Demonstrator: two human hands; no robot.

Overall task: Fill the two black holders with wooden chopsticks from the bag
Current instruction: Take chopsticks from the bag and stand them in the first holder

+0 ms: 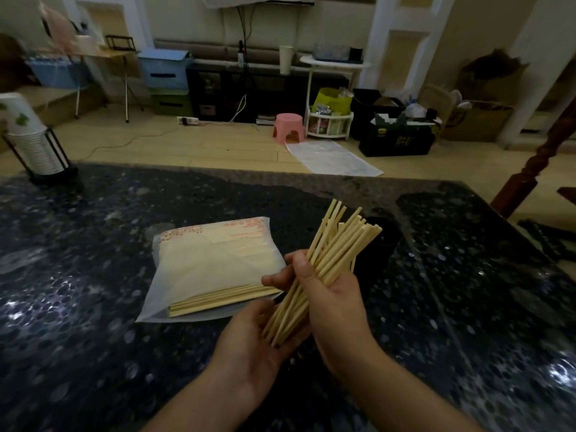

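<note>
Right hand (335, 302) wraps a bundle of wooden chopsticks (324, 266), thumb over the top and fingers curled round the middle. The sticks slant up and away, upper ends fanned out, not aligned. Left hand (249, 344) sits palm-up just under the bundle's lower tips, fingers relaxed and spread, tips resting on the palm.

Landmark: the translucent bag (212, 263), flat on the dark speckled counter (93, 275). Both hands are just right of the bag's near right corner, fingers almost at its open end. More chopsticks (218, 299) lie inside the bag along its near edge. A dark round shape (385, 232) right of the bag, behind the fanned ends, may be a holder; too dark to tell. Cup dispenser with stacked paper cups (31, 145) stands far left of the bag at the counter's back edge.
</note>
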